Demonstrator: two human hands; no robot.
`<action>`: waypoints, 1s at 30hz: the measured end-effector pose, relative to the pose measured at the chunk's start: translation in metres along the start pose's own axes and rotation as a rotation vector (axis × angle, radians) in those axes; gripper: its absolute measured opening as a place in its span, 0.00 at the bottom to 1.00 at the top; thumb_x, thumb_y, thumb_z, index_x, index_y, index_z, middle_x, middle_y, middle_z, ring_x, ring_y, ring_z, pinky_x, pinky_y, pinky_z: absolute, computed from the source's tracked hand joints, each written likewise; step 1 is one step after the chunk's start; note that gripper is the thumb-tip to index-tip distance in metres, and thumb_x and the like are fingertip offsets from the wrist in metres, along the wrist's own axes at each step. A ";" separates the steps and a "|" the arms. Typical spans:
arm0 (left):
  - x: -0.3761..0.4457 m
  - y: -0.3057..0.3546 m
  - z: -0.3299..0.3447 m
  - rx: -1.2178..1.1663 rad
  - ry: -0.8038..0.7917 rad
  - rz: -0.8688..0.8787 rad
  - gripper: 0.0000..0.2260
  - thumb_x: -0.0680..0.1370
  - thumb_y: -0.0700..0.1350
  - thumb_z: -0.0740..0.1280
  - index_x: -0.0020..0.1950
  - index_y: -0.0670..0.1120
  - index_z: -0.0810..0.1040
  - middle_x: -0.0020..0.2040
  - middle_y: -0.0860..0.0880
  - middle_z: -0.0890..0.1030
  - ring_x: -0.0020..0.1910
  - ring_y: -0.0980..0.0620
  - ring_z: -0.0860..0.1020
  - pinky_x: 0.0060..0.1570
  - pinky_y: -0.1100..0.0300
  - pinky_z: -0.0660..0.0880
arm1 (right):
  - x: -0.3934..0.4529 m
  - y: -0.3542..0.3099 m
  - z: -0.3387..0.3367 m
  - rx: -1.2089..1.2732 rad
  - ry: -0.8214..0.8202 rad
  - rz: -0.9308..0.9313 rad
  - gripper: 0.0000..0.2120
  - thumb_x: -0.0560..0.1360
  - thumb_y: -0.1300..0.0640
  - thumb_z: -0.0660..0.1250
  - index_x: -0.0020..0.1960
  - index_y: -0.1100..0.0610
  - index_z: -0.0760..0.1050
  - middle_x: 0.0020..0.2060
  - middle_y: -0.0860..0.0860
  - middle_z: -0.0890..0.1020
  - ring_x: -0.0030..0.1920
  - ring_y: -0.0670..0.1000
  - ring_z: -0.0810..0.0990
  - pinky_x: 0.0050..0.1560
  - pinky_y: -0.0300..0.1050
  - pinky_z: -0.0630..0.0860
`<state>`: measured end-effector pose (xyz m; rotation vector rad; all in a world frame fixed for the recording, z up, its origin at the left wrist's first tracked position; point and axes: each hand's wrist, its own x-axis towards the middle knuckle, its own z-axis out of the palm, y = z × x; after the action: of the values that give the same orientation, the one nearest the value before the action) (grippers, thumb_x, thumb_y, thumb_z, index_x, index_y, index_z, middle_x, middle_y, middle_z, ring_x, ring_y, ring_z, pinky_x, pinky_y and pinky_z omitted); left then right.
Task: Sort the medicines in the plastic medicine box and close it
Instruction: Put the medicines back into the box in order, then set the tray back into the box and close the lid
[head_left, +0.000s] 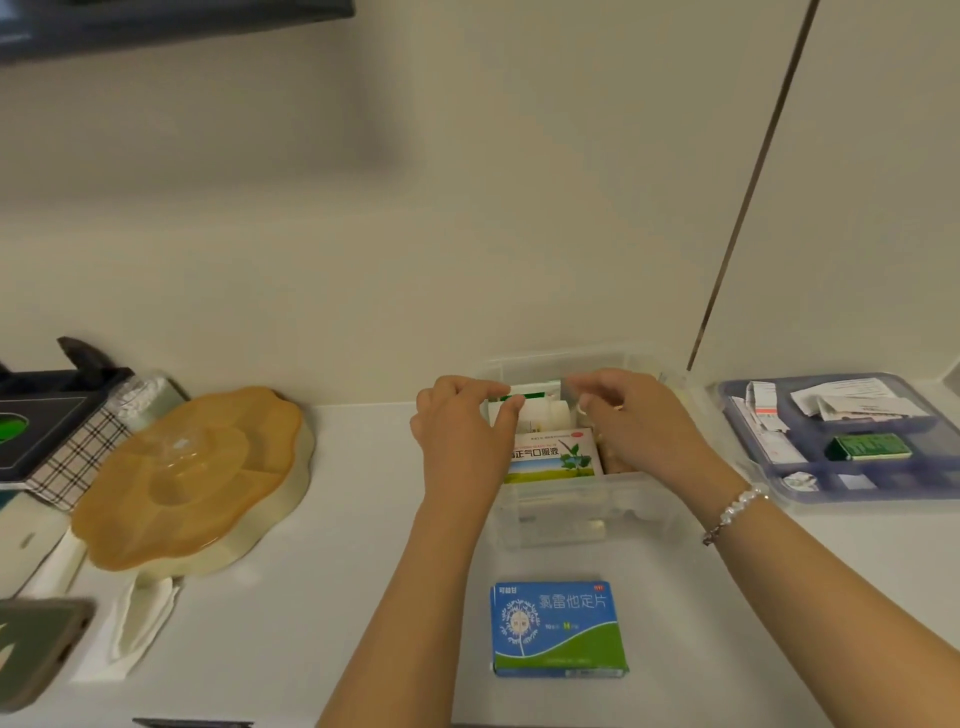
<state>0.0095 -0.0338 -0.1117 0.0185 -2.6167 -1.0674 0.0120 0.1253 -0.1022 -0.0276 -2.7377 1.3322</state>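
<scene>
Together left hand (464, 422), right hand (631, 419) grip white-green pack (529, 396), clear box (576, 512)

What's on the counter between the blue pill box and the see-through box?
Nothing: in the head view, bare white counter separates the blue pill box from the see-through box.

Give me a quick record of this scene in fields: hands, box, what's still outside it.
left hand: pinches a white and green packet in the box
right hand: fingers curled at the packet's other end
medicine box: clear plastic, open, holds a white carton
outside: blue and green carton on the counter in front
tray: blue, right of the box
</scene>
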 end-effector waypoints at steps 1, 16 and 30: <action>-0.003 0.005 0.000 -0.008 0.001 0.027 0.09 0.75 0.52 0.66 0.52 0.52 0.81 0.54 0.51 0.75 0.57 0.53 0.68 0.52 0.61 0.57 | -0.003 0.000 -0.002 0.035 0.044 -0.027 0.13 0.77 0.59 0.60 0.59 0.53 0.77 0.53 0.48 0.82 0.48 0.45 0.77 0.40 0.28 0.68; -0.092 0.110 0.072 -0.270 -0.169 0.346 0.06 0.75 0.44 0.65 0.49 0.44 0.80 0.49 0.48 0.79 0.49 0.50 0.76 0.55 0.54 0.71 | -0.086 0.097 -0.110 0.044 0.458 0.084 0.10 0.76 0.60 0.60 0.52 0.52 0.77 0.42 0.51 0.82 0.40 0.52 0.79 0.38 0.40 0.73; -0.094 0.160 0.186 -0.193 -0.488 -0.013 0.15 0.78 0.44 0.61 0.62 0.40 0.73 0.62 0.41 0.75 0.60 0.42 0.73 0.61 0.52 0.70 | -0.072 0.210 -0.178 -0.288 0.308 0.509 0.24 0.76 0.51 0.59 0.70 0.56 0.62 0.69 0.56 0.68 0.68 0.62 0.63 0.66 0.54 0.63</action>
<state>0.0613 0.2200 -0.1542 -0.3060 -2.9140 -1.4815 0.0948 0.3903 -0.1639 -0.9191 -2.7119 0.8931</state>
